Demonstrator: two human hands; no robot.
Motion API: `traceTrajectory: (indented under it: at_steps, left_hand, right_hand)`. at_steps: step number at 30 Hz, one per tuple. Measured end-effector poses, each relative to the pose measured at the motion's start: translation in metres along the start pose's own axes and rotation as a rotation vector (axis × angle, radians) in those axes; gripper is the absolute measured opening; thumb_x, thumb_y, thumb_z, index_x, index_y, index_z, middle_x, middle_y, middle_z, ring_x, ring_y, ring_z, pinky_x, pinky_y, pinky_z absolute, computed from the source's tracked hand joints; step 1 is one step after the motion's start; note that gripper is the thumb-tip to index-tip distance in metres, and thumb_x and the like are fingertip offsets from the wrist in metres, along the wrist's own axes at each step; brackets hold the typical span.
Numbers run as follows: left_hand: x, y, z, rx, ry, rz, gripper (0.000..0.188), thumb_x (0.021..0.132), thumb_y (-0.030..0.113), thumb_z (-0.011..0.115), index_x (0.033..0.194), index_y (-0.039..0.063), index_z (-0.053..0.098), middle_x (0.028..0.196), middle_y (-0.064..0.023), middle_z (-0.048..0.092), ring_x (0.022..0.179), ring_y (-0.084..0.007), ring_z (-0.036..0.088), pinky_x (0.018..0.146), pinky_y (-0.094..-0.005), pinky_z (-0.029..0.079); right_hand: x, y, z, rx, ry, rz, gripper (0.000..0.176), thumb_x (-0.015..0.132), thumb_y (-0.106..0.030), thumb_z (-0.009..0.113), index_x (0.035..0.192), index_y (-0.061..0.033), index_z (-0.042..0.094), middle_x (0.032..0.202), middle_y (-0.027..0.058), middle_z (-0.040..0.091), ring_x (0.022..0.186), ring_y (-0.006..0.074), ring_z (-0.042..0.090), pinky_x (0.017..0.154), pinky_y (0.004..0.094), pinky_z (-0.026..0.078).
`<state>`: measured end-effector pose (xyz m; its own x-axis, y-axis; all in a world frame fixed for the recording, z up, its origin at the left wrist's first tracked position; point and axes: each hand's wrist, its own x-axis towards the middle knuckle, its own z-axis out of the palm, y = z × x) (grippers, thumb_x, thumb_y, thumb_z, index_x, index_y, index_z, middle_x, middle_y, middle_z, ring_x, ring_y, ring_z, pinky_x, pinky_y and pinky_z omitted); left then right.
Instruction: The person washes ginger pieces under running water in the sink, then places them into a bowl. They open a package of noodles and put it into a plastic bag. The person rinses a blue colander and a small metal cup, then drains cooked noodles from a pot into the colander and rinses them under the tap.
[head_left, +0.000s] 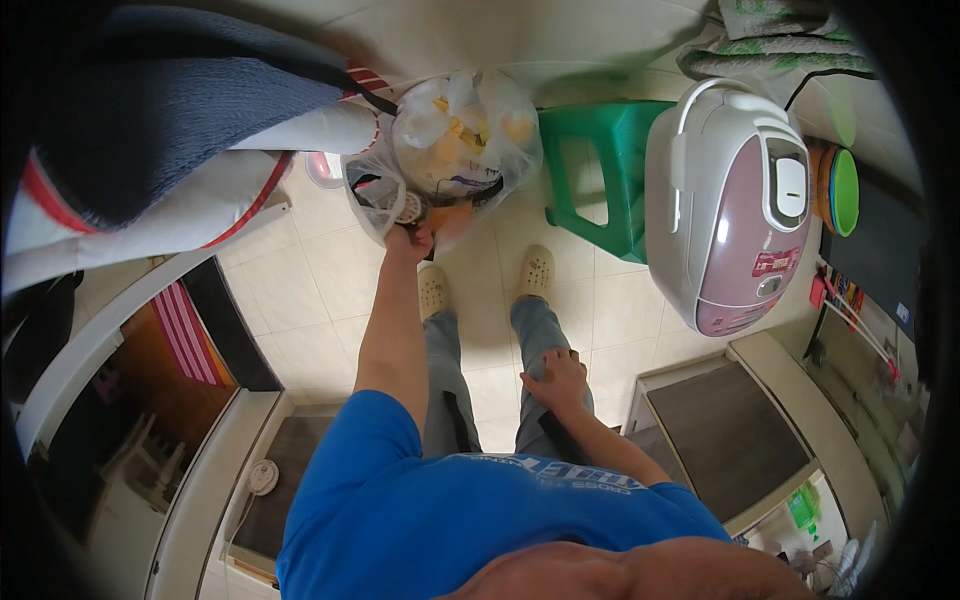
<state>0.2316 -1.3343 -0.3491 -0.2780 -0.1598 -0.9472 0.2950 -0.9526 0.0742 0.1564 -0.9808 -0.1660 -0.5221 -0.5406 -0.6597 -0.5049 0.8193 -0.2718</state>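
Observation:
My left hand (411, 241) reaches to the near side of a clear plastic bag (525, 161) on the tiled floor. Its fingers are curled around a small round object with a perforated face (409, 208), at the bag's mouth. A white loop of the bag crosses beside that object; the part inside my fingers is hidden. Within the bag are a stuffed white-and-yellow plastic bag (442, 142) and an orange-brown piece (454, 220). My right hand (559, 379) rests on my right knee, fingers somewhat spread, holding nothing.
Right of the bag stands a green plastic stool (600, 191), partly hidden by a white-and-pink rice cooker (739, 217). Green and orange plastic containers (845, 193) sit beyond. Dark blue cloth (247, 112) and white padded fabric with red trim (217, 195) hang at the left.

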Motion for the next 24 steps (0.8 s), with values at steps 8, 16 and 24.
traceTrajectory:
  at_steps: [8, 16, 24]
  left_hand:
    - [-0.009, 0.005, 0.003, -0.058, 0.007, -0.007, 0.047, 0.088, 0.047, 0.033, 0.089, 0.002, 0.047, 0.062, -0.003, 0.041, 0.041, -0.0109, 0.028, 0.038, -0.0234, 0.021]
    - [-0.013, 0.005, -0.005, -0.167, -0.076, 0.109, 0.054, 0.086, 0.053, 0.038, 0.088, -0.001, 0.047, 0.061, -0.0029, 0.04, 0.041, -0.0111, 0.028, 0.039, -0.0236, 0.021]
    - [0.007, 0.003, 0.004, -0.244, -0.028, 0.091, 0.038, 0.084, 0.046, 0.044, 0.084, 0.007, 0.044, 0.062, -0.0025, 0.037, 0.045, -0.012, 0.031, 0.042, -0.0244, 0.024]
  right_hand:
    - [-0.006, -0.002, 0.012, -0.015, 0.003, -0.018, 0.045, 0.058, -0.04, 0.076, 0.085, -0.0074, 0.061, 0.092, 0.0099, 0.057, 0.093, 0.0317, 0.053, 0.076, 0.0456, 0.045]
    - [-0.003, -0.002, 0.007, -0.043, -0.006, -0.014, 0.045, 0.058, -0.038, 0.078, 0.087, -0.0079, 0.062, 0.092, 0.0086, 0.058, 0.092, 0.0301, 0.054, 0.075, 0.0436, 0.046]
    - [0.002, 0.004, 0.008, -0.047, -0.022, -0.016, 0.045, 0.059, -0.039, 0.076, 0.088, -0.0081, 0.062, 0.092, 0.009, 0.057, 0.094, 0.0299, 0.054, 0.075, 0.044, 0.046]
